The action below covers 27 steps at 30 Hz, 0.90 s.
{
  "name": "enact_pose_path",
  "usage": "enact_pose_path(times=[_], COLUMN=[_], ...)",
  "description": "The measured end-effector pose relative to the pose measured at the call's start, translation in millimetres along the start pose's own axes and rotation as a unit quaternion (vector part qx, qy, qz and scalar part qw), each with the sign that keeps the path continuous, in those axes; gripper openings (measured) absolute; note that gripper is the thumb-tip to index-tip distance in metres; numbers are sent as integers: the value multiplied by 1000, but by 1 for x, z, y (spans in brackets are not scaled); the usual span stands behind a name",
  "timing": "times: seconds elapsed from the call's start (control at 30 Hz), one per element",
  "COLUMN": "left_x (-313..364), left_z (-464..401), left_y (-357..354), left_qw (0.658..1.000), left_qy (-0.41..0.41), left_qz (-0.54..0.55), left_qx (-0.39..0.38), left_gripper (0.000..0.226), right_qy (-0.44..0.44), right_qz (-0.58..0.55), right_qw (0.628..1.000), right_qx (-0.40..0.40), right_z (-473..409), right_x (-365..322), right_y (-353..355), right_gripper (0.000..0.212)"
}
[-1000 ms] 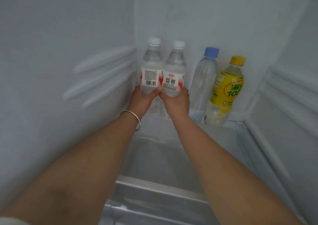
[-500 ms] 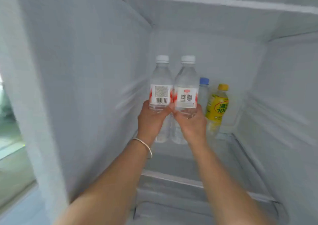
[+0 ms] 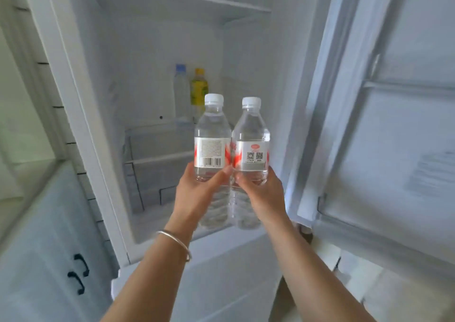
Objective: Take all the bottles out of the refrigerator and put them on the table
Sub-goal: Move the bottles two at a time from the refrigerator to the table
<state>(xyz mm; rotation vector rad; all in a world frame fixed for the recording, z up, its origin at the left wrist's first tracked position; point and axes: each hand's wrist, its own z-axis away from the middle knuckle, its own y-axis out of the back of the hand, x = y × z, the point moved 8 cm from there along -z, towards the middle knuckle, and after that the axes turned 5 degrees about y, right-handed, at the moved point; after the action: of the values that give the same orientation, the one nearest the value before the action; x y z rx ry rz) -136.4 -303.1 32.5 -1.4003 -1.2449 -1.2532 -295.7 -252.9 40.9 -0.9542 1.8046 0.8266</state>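
Observation:
My left hand (image 3: 197,193) grips a clear water bottle (image 3: 213,134) with a white cap and a barcode label. Beside it, my right hand (image 3: 263,196) grips a second clear white-capped bottle (image 3: 251,134) with a red-and-white label. Both bottles are upright, side by side and touching, held in front of the open refrigerator (image 3: 81,100). Deep inside on the shelf stand a blue-capped clear bottle (image 3: 181,92) and a yellow bottle (image 3: 199,89) with a yellow cap, next to each other.
The refrigerator door (image 3: 394,137) stands open on the right, with door shelves. A white cabinet (image 3: 49,247) with black handles (image 3: 78,275) is at the lower left. A glass shelf (image 3: 157,159) and drawers sit lower inside the refrigerator.
Both hands have drawn the two water bottles back out of the refrigerator compartment toward me. The view has pulled back, so the door and cabinet now show.

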Motion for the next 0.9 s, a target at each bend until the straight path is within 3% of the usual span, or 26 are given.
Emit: enact_pose_path(times=[0.23,0.43,0.6,0.8,0.9], left_x=[-8,0,-8,-7,-2], left_z=[117,224,309,407,444], left_y=[-105,-216,-316,-438,-497], left_qw=[988,963,948,934,921], left_qy=[23,-3,5,57,59], left_qz=[6,-6,-29,10,13], left_qx=[-151,-271,-317,-351,-385], left_gripper=[73,49,67,68,53], right_qy=[-76,-97,-105,-141,-154], right_qz=[27,59,88,116,130], right_qw=[989,967,953,933,918], right_qx=[128,230,270,309,341], right_z=[121,214,293,369,391], right_x=[18,18,21,30,32], right_y=[133,266,383,528,590], right_gripper=[36,46,73,61,68])
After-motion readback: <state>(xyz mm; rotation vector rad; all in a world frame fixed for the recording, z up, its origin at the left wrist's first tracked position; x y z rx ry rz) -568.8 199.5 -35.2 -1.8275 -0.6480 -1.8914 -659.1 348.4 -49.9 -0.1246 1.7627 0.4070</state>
